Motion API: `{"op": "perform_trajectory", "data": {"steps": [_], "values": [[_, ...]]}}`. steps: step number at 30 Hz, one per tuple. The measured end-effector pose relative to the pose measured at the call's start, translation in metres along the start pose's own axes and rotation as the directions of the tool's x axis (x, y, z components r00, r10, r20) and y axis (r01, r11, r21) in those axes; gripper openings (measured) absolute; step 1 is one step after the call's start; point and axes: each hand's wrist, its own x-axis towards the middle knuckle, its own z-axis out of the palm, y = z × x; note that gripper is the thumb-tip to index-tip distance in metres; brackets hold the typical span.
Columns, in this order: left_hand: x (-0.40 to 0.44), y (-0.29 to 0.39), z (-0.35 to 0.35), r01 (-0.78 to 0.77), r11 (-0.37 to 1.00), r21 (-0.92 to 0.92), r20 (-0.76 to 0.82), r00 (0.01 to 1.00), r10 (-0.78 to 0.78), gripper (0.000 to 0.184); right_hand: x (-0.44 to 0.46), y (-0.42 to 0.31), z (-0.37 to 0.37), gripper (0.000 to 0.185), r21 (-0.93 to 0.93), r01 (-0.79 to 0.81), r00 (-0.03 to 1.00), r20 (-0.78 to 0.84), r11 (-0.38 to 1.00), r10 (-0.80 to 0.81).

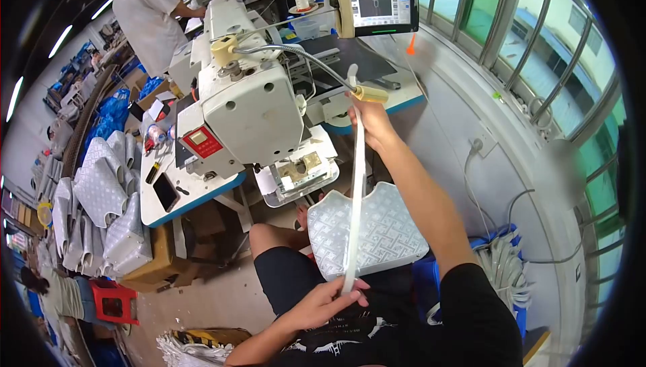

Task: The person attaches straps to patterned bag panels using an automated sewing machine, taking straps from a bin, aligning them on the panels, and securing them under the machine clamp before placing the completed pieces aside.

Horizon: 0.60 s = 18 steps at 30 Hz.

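A long white strap (pixel 356 199) is stretched between my two hands. Its lower end is pinched in the fingers of my left hand (pixel 326 304), close to my lap. Higher up and farther away, my right hand (pixel 371 123) is closed around the strap's upper part, just below the lamp's yellow head (pixel 371 94). Behind the strap, a silvery patterned bag piece (pixel 393 232) rests on my lap, with a notched upper edge. The strap crosses in front of it. To the left of my right hand stands a large white sewing machine (pixel 249 111).
A control screen (pixel 381 10) stands at the back near the barred window. Patterned pieces (pixel 101 185) are heaped on the left, beside a phone (pixel 165 191) on the machine table. More white straps (pixel 501 273) lie in a blue container at right. Another person (pixel 148 20) stands at the back left.
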Motion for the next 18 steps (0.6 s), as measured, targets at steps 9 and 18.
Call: {"op": "perform_trajectory", "data": {"steps": [9, 18], "values": [[0.078, 0.053, -0.052, -0.255, 0.967, 0.028, -0.342, 0.906, 0.249, 0.040, 0.121, -0.007, 0.024, 0.042, -0.504, 0.309, 0.935, 0.003, 0.806, -0.356], [0.107, 0.080, -0.088, -0.210, 0.977, -0.038, -0.367, 0.912, 0.182, 0.039, -0.111, -0.032, 0.034, 0.050, -0.349, 0.085, 0.879, 0.467, 0.933, 0.095]]}}
